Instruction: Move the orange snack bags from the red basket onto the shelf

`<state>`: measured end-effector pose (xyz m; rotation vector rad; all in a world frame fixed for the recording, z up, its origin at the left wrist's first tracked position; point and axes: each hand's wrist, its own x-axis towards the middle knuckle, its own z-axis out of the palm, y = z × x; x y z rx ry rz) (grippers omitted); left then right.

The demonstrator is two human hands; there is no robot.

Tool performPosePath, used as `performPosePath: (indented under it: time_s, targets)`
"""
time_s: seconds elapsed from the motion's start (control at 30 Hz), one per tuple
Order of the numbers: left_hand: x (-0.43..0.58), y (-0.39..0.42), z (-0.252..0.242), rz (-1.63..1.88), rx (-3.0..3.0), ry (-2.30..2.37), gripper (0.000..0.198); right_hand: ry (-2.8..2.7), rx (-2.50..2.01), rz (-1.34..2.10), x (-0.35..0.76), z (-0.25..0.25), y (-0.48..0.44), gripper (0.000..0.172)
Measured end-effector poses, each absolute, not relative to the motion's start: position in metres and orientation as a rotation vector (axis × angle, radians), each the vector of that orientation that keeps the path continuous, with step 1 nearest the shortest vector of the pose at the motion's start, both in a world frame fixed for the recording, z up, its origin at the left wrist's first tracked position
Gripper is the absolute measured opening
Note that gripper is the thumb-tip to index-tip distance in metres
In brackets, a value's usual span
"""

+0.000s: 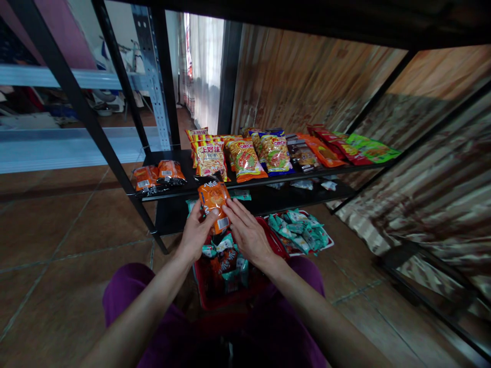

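**A:** Two hands on one orange packet (pixel 214 200). The left hand (pixel 196 232) pinches its lower left corner, thumb in front. The right hand (pixel 249 236) lies against its right edge by the white label, fingers stretched out flat (touching it, not curled round it).

**B:** Where is the packet?

**A:** Upright in the air, straight above the red basket (pixel 209 302) between the knees. It is just short of the front lip of the black shelf (pixel 190 171) at 12 o'clock.

**B:** And around it?

**A:** At 10 o'clock from it, a pair of orange packets (pixel 158 176) lies flat on the shelf. From 12 to 2 o'clock a row of snack bags (pixel 245 158) leans along it. At 4 o'clock a tray of teal sachets (pixel 299 232) rests on the floor.

**B:** So which step is this?

**A:** I'd judge it one packet held clear of the basket, with more lying inside. Any carry toward the shelf would call for a firm one-handed hold, and a lift over that lip without nudging the pair
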<state>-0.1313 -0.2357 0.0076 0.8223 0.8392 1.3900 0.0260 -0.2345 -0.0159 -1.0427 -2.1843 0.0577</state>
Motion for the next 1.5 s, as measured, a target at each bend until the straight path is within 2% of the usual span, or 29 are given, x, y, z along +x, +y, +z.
performPosePath:
  time_s: [0.17,0.4,0.67,0.8,0.97,1.13,1.3,1.5]
  targets:
    - [-0.132,-0.241,0.008,1.34,0.813,0.926,0.058,-2.323,-0.964,0.124,0.028,-0.014,-0.238,0.082]
    - [-0.127,-0.247,0.007,1.337,0.723,0.941,0.056,-2.334,-0.985,0.151,0.028,-0.016,-0.244,0.09]
    - [-0.127,-0.253,0.013,1.316,0.708,0.826,0.049,-1.986,-1.004,0.343,0.026,-0.033,-0.24,0.071]
    - [-0.131,-0.253,0.015,1.311,0.749,0.876,0.045,-1.732,-1.017,0.624,0.019,-0.033,-0.245,0.063]
    - [-0.134,-0.25,0.012,1.342,0.901,1.052,0.037,-1.259,-0.955,0.993,0.006,-0.027,-0.25,0.067]
    - [-0.138,-0.238,-0.001,1.451,0.974,1.203,0.033,-0.899,-0.88,1.256,-0.003,-0.02,-0.253,0.057]
    - [-0.138,-0.227,-0.006,1.557,0.768,1.128,0.041,-0.573,-0.715,1.462,-0.006,-0.018,-0.255,0.044]
    - [-0.144,-0.216,0.009,1.581,0.485,0.963,0.037,-0.329,-0.706,1.567,-0.008,-0.025,-0.259,0.034]
